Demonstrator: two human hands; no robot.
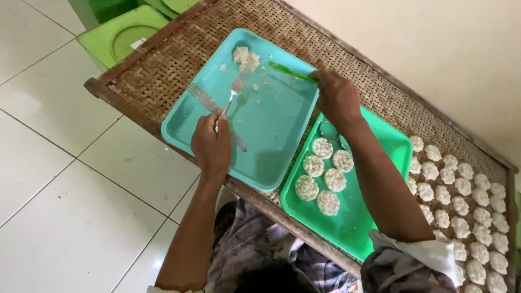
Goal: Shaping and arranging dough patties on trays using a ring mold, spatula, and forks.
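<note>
— What carries it all?

— One woven rattan table [163,70] with a dark wooden frame, standing on a floor of large white tiles [54,163], a plain cream wall [434,43] behind it. At the top left sit green plastic stools [122,35]; I see at least two, partly cut off.

— And on the table, counted?

— Two trays. The teal tray [271,125] lies to the left, and the green tray [374,206] just beside it, its corner tucked under the teal one. Straight on the weave at the right lie rows of white rice cakes [461,206], about thirty (the edge cuts some off). Six more cakes [323,173] sit on the green tray, next to one small metal ring [327,131].

— Smaller things?

— Two forks. One fork [234,92] is in the left hand [211,146], the grip closed round its handle, tines at a single lump of white rice [246,57] in the teal tray's far corner. The second fork [203,97] lies flat in that tray.

— The right hand?

— The right hand [336,97] has its grip closed on the teal tray's far rim, beside a green strip [290,71].
</note>
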